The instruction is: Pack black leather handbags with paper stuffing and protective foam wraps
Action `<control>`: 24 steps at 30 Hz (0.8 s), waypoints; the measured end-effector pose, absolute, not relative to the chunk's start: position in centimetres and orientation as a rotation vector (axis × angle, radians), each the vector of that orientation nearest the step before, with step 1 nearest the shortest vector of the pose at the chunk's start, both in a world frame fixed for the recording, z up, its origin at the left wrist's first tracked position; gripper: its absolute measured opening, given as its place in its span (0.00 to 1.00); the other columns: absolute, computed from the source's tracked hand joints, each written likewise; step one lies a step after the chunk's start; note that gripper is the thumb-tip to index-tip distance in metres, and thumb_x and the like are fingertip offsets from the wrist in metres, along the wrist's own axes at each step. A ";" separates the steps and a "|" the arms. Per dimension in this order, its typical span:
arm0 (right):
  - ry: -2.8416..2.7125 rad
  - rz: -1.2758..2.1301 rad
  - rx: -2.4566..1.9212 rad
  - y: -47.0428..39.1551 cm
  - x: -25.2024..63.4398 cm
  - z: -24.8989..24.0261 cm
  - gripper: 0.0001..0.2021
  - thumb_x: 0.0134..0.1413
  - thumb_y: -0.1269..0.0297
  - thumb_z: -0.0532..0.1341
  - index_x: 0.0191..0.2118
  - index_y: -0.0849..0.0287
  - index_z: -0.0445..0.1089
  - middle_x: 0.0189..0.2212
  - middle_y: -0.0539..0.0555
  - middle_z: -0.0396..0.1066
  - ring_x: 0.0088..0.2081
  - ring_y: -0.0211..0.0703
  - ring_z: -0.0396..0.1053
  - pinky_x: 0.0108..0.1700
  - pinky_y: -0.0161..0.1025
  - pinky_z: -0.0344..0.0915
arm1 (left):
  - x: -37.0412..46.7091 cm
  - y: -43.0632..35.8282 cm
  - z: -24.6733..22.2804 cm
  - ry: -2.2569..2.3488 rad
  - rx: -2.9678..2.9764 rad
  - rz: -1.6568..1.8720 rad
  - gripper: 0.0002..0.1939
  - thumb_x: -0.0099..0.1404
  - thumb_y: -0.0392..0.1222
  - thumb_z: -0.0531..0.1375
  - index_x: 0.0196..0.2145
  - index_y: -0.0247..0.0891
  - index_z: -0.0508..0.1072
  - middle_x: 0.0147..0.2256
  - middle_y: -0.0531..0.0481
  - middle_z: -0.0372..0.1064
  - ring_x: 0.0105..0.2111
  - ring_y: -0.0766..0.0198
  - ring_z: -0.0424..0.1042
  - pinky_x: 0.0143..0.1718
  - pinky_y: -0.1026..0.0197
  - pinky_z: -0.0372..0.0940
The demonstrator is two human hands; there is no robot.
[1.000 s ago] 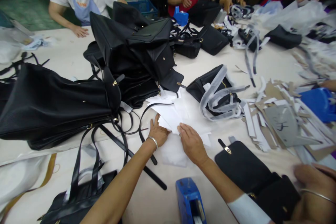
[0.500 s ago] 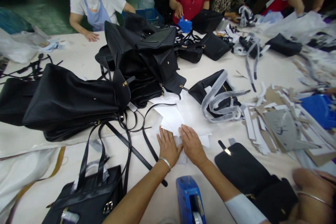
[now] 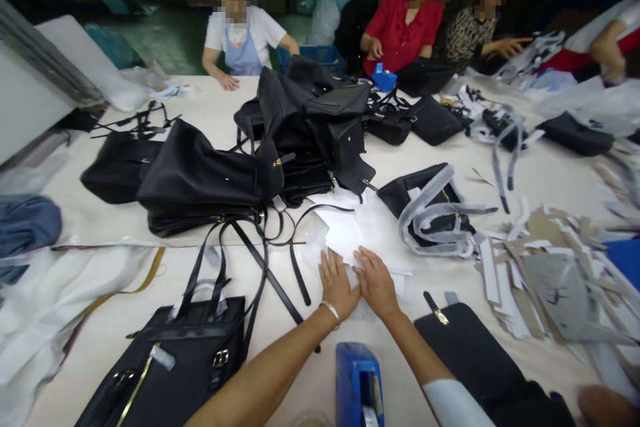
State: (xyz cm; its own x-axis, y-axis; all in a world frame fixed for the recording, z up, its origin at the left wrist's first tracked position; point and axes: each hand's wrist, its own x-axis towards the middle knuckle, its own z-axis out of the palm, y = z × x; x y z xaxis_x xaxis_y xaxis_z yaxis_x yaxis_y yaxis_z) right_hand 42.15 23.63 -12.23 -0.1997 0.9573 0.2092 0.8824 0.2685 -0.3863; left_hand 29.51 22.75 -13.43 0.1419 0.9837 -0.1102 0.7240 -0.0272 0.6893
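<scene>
My left hand (image 3: 339, 285), with a bracelet at the wrist, lies palm down on thin white paper, its fingers stretched out. Right beside it, my right hand (image 3: 376, 280) rests on the same sheets with its fingers spread flat. White paper (image 3: 341, 230) extends from under my fingertips toward the pile of black bags. A blue tape dispenser (image 3: 356, 380) stands on the table just in front of me, below my hands. Thin black straps (image 3: 300, 277) curve past on the left of my left hand.
Black bags (image 3: 200, 173) are heaped left and ahead; a handled bag (image 3: 175, 360) lies near left. A bag wrapped in padding (image 3: 435, 210), cardboard scraps (image 3: 560, 280) and an open-flapped bag (image 3: 480, 347) are on the right. Several people stand across the table (image 3: 200, 103).
The view has swung left, so the scene sits further right. Both hands remain flat on the paper. The arm at the lower right has mostly left the view, and the person in red has shifted.
</scene>
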 end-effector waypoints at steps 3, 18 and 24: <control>-2.205 0.157 -1.658 23.4 42.2 -12.2 0.20 0.60 0.66 0.49 0.57 0.61 0.58 0.56 0.61 0.59 0.58 0.49 0.55 0.58 0.51 0.55 | 24.0 21.4 -10.4 1.440 1.778 0.575 0.46 0.53 0.43 0.61 0.63 0.30 0.43 0.66 0.36 0.29 0.65 0.48 0.31 0.63 0.46 0.40; -2.054 0.557 -1.622 13.6 33.4 -3.0 0.20 0.59 0.57 0.49 0.53 0.58 0.63 0.48 0.61 0.68 0.50 0.52 0.66 0.52 0.49 0.62 | -10.4 1.7 -1.3 2.324 1.488 0.311 0.25 0.61 0.52 0.52 0.50 0.32 0.64 0.49 0.36 0.67 0.50 0.50 0.65 0.51 0.52 0.58; -1.740 1.552 -1.533 2.9 16.2 -5.2 0.32 0.55 0.53 0.53 0.62 0.60 0.47 0.51 0.62 0.66 0.47 0.49 0.70 0.49 0.47 0.65 | -14.3 -0.5 -3.0 2.107 1.228 0.211 0.26 0.60 0.60 0.47 0.42 0.35 0.66 0.38 0.40 0.73 0.40 0.51 0.72 0.39 0.57 0.61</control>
State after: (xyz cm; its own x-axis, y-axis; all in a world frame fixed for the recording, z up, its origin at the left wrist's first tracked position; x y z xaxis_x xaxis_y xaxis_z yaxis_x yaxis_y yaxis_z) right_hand 16.16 2.91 -5.25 -0.3538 0.8557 -0.3775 0.4727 -0.1847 -0.8617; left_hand -14.26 -0.48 -2.97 -0.3235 0.8189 -0.4741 0.7084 0.5417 0.4524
